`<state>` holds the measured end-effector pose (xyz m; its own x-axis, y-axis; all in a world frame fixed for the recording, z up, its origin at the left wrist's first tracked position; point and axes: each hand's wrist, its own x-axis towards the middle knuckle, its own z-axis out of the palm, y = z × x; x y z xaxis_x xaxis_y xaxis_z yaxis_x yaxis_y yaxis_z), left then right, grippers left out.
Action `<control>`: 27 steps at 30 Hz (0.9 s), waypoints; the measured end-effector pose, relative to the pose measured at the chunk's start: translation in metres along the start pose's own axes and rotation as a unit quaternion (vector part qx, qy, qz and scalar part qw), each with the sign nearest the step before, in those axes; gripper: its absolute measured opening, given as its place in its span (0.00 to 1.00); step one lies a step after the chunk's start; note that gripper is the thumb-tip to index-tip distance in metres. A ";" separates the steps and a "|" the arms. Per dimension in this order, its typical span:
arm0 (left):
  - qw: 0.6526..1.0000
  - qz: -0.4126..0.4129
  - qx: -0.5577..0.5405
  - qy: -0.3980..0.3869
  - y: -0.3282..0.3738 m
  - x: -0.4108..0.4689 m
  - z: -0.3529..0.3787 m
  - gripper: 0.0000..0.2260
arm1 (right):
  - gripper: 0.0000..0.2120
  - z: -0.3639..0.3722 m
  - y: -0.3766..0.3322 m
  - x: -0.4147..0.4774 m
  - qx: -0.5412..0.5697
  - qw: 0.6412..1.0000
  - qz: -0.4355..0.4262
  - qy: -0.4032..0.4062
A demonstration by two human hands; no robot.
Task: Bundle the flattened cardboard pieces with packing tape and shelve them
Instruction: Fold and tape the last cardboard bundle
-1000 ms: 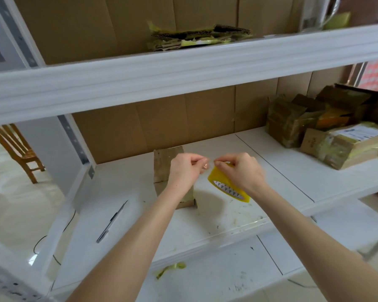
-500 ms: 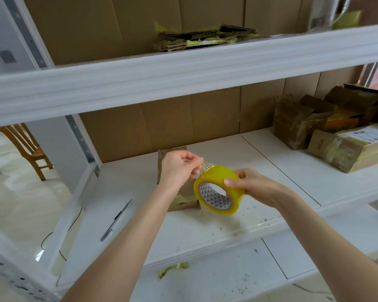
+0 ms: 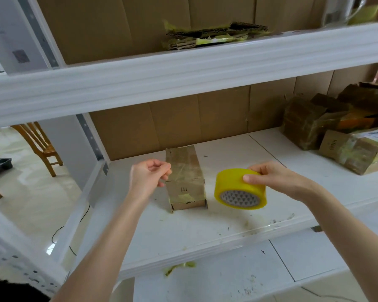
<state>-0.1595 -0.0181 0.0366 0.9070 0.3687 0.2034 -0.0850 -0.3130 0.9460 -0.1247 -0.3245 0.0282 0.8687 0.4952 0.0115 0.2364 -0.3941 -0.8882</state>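
A small stack of flattened brown cardboard pieces [image 3: 184, 179] lies on the white middle shelf [image 3: 216, 227], with old tape traces on top. My left hand [image 3: 150, 177] hovers just left of it, thumb and forefinger pinching the free end of clear tape. A stretch of that tape runs over the cardboard toward the yellow tape roll [image 3: 240, 189], which my right hand [image 3: 275, 177] grips from above, to the right of the stack.
Taped cardboard bundles [image 3: 345, 136] are piled at the shelf's right end. Another flat bundle [image 3: 214, 34] lies on the upper shelf. A wooden chair [image 3: 38, 144] stands on the floor at left. Tape scraps [image 3: 179, 267] sit on the lower shelf.
My hands have moved apart: the right one carried the roll rightward and the left one drew the tape end leftward, uncovering the cardboard stack between them.
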 end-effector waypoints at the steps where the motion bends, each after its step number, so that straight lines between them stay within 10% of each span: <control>1: 1.000 -0.002 -0.004 0.010 -0.003 -0.001 -0.002 0.06 | 0.26 0.002 0.001 -0.002 0.022 0.999 -0.007 -0.022; 9: 0.998 0.011 0.026 0.059 -0.022 -0.005 -0.012 0.06 | 0.14 0.011 -0.012 0.020 -0.101 0.991 0.005 0.086; 14: 0.995 0.000 0.003 0.097 -0.033 -0.004 -0.021 0.05 | 0.15 0.019 -0.011 0.027 -0.331 0.925 0.043 0.181; 27: 0.994 -0.016 -0.019 0.103 -0.054 -0.003 -0.022 0.05 | 0.04 0.047 0.005 0.041 -0.321 0.912 0.055 0.248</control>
<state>-0.1667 0.0169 -0.0094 0.8059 0.5508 0.2173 -0.0766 -0.2670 0.9607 -0.1078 -0.2698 0.0024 0.9550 0.0757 0.2868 0.2029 -0.8721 -0.4453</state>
